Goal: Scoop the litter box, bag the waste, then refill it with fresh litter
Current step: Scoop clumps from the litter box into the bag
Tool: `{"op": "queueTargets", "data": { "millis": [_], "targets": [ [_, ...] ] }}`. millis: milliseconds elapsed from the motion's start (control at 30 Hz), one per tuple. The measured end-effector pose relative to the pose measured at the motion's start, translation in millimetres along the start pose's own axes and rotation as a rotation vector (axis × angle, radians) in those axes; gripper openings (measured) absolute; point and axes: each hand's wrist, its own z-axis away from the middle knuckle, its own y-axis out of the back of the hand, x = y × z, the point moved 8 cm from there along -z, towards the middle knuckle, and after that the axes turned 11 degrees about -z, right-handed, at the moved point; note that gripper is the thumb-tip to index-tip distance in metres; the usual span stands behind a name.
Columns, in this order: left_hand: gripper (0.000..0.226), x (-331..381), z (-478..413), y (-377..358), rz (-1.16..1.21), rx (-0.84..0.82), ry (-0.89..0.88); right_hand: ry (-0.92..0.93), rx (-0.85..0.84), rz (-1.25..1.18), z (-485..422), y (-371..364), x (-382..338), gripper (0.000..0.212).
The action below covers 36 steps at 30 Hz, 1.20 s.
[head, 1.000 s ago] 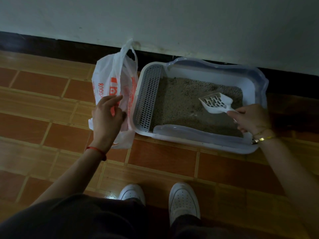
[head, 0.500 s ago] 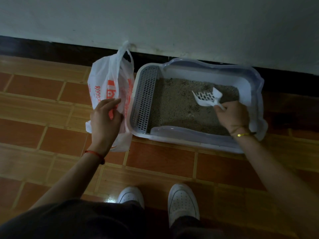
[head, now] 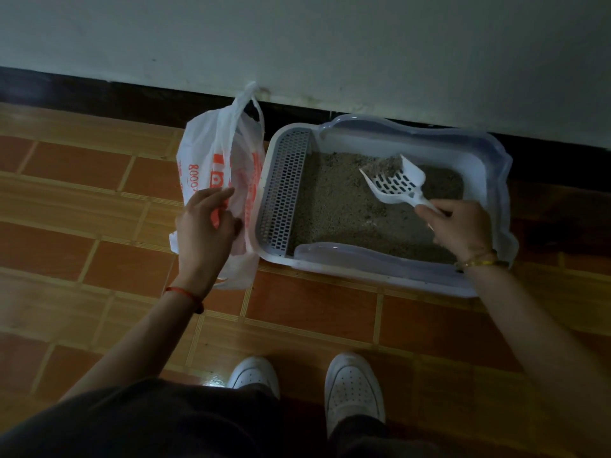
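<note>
Terracotta tile floor [head: 99,200] all over, pale wall at the back, so starting big. Parked against the dark skirting: pale plastic litter box [head: 492,160], holding a wide bed of grey litter [head: 334,206], with a perforated grey grate [head: 284,190] along the left end. Just beside that end, touching or near enough, a white carrier bag [head: 208,153] with orange print, slumped upright, handles up, mouth loosely open. Can't see into the bag from this angle, so no telling about any waste already inside. White slotted scoop [head: 396,183] raised over the middle of the litter, tilted, front lip pointing left toward the bag, with a small heap of grey grit at that lip. Right hand [head: 463,226] wrapped round the scoop handle, proper grip. Left hand [head: 205,223] laid on the near side of the bag, fingers fairly straight against the plastic, thumb maybe pinching a fold, maybe just resting, can't tell. Progress-wise: looks like the middle of stage one of three, honestly. Got a scoopful lifted but not yet over the bag, so tipping it in seems the obvious next bit, probably with the bag mouth pulled wider first. Plenty of litter left to sift through after that. Bag not tied off. Refill not started either, and no sack of fresh litter anywhere in view. Too dim to pick out clumps in the bed, so hard to say how many more passes needed.
</note>
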Motion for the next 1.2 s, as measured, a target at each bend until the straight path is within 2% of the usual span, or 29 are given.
{"op": "queueTargets", "data": {
  "millis": [100, 233, 433, 933, 1033, 1200],
  "targets": [
    [0.033, -2, -1, 1, 0.001, 0.008, 0.008, 0.058, 0.005, -0.084, 10, 3, -13, 0.012],
    [0.034, 0, -1, 2, 0.0, 0.008, 0.01, 0.115, -0.023, -0.189, 23, -1, -29, 0.02],
    [0.033, 1, 0, 9, 0.011, 0.03, 0.021, 0.159, -0.031, -0.248, 35, -2, -48, 0.02],
    [0.037, -4, 1, 20, 0.01, 0.055, 0.025, 0.208, -0.084, -0.169, 44, 0, -59, 0.017],
    [0.037, -8, 1, 25, -0.017, 0.068, 0.037, 0.249, -0.117, -0.143, 47, -9, -74, 0.023],
    [0.039, -27, -3, 32, -0.012, 0.112, 0.088, 0.323, -0.232, -0.119, 47, -41, -99, 0.019]
  ]
}}
